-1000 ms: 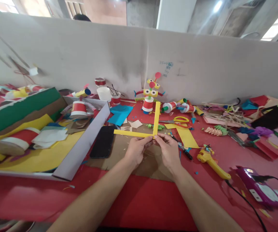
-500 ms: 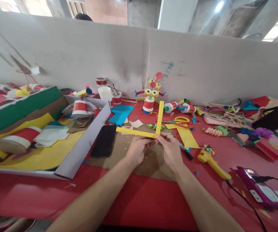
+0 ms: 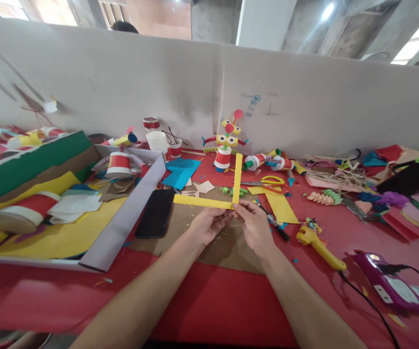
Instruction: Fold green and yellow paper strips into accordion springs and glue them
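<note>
Two yellow paper strips (image 3: 209,200) meet at a right angle just above a brown cardboard sheet (image 3: 227,252). One strip runs left, the other points away from me. My left hand (image 3: 205,225) pinches the corner from the left. My right hand (image 3: 255,223) pinches the same corner from the right. Both hands are closed on the paper, fingertips nearly touching each other.
A black phone (image 3: 154,212) lies left of my hands beside a white-edged tray (image 3: 122,228) of paper scraps and cups. A paper-cup robot figure (image 3: 226,143) stands by the back wall. Yellow scissors (image 3: 271,182), a yellow glue gun (image 3: 318,245) and a purple device (image 3: 387,281) lie to the right.
The joined strips and both hands shifted slightly left and down after drifting right. The grip at the corner stays the same.
</note>
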The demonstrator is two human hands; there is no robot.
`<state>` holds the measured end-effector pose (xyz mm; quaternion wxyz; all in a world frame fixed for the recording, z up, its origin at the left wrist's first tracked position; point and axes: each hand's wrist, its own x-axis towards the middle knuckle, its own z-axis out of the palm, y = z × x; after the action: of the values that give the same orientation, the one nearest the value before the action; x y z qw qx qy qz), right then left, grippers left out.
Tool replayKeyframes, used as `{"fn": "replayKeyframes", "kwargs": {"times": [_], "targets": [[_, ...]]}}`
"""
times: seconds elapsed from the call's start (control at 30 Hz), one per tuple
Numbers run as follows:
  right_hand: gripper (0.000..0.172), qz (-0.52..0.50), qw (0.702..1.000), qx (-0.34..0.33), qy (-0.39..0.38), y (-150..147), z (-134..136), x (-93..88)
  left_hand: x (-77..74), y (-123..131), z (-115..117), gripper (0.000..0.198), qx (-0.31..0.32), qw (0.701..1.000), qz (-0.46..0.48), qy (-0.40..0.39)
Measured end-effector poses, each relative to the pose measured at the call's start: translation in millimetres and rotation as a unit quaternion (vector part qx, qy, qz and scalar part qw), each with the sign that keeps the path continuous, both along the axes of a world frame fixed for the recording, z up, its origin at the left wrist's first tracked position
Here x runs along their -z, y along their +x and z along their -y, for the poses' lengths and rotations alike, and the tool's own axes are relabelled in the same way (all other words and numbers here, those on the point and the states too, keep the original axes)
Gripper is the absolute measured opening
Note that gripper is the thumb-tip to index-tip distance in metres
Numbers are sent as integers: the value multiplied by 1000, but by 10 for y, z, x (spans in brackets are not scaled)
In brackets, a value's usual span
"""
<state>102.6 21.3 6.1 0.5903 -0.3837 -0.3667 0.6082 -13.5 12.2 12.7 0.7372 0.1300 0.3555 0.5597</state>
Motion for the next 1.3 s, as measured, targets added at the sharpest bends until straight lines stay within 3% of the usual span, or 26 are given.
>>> {"fn": "replayKeyframes", "kwargs": {"times": [0.13,0.27,0.53,0.83,1.0,1.3], "targets": [[14,23,1000,2,4,-24,22,17,63,11,-8,13,-20,999,-22,26],[15,49,998,12,27,-43,55,35,64,2,5,2,8,997,-66,45],[17,100,992,15,74,-32,65,69,-51,-5,39,17,-1,990,-130,53],[25,164,984,12,65,-21,62,84,26,-18,13,17,-14,985,-155,73],[21,180,979,-2,91,-18,46,125,64,-26,-6,18,-15,984,-163,74],[28,195,975,-17,104,44,22,81,-1,-89,-4,19,33,984,-154,85]]}}
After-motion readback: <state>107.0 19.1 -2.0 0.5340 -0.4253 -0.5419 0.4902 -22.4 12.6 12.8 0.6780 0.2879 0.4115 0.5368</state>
